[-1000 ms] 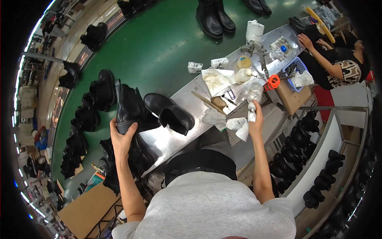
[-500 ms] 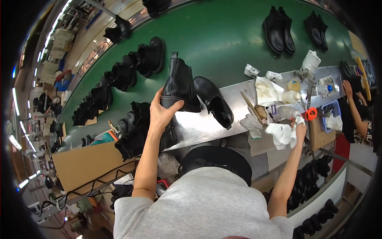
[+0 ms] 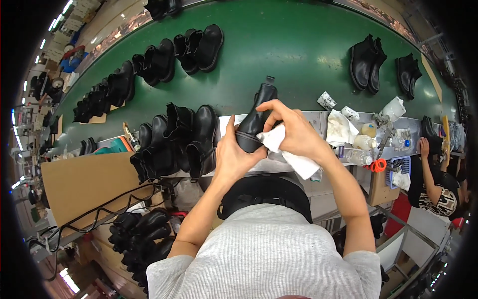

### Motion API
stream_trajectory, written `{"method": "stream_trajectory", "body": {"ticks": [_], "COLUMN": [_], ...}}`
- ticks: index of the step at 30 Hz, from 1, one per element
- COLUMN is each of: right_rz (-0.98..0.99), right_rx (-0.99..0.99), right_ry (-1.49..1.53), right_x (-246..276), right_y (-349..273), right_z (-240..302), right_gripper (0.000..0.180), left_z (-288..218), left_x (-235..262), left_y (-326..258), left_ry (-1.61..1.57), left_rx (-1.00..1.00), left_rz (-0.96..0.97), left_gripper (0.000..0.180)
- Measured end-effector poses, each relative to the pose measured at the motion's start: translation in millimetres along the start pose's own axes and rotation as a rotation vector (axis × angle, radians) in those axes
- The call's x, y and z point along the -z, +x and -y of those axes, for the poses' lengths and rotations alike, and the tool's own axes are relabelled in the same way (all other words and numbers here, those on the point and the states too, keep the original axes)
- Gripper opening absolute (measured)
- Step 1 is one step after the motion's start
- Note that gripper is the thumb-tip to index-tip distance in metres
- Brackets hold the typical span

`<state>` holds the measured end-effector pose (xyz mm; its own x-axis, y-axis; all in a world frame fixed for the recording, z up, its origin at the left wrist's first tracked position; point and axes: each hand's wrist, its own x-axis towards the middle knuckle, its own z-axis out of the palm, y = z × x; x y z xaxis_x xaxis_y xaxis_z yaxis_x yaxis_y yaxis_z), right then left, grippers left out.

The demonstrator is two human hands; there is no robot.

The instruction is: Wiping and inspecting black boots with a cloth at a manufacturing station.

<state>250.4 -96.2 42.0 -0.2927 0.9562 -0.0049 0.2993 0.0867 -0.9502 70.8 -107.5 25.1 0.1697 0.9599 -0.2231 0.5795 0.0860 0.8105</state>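
A black ankle boot (image 3: pixel 256 115) is tilted over the bench in front of me, its pull tab pointing away and its sole edge near me. My left hand (image 3: pixel 236 158) grips it at the sole end, thumb and fingers on either side. On the boot's right side, my right hand (image 3: pixel 298 133) pinches a white cloth (image 3: pixel 300 164) and presses part of it against the boot just above the sole. Fingers of that hand also reach over the upper. Left of my left hand stand a black boot (image 3: pixel 204 124) and several more black boots (image 3: pixel 167 134).
Rows of black boots (image 3: pixel 160 60) line the green bench (image 3: pixel 298 55), with more pairs (image 3: pixel 367 64) at far right. Bottles (image 3: pixel 359 156), rags (image 3: pixel 340 127), orange-handled scissors (image 3: pixel 378 165) and a blue basket (image 3: pixel 397 172) lie to the right. A co-worker's arm (image 3: pixel 429 169) is beyond.
My right hand has come leftward from beside the scissors, bringing the white cloth onto the boot. The boot is still in my left hand, now lower and tilted. The view has shifted.
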Motion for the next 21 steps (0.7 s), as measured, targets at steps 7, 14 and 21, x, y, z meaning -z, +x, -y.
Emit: {"method": "stream_trajectory", "body": {"ticks": [7,14,21], "right_rz": [0.191,0.180,0.175], "right_rx": [-0.141,-0.029,-0.118], "right_ry": [-0.364,-0.221,-0.215], "right_x": [10.2,10.7,12.5], "right_y": [33.3,40.5,55.8], "right_z": [14.8,-5.8,-3.6], "right_gripper": [0.044,0.046,0.048], "left_z": [-6.1,4.6,1.8], "left_x": [-8.5,2.3,7.3], "left_y": [-0.2,16.4,28.8], "left_ry": [0.036,0.009,-0.017], "left_rx": [0.005,-0.006,-0.031], "left_rz": [0.004,0.041,0.068], "left_gripper": [0.101,0.102,0.102]}}
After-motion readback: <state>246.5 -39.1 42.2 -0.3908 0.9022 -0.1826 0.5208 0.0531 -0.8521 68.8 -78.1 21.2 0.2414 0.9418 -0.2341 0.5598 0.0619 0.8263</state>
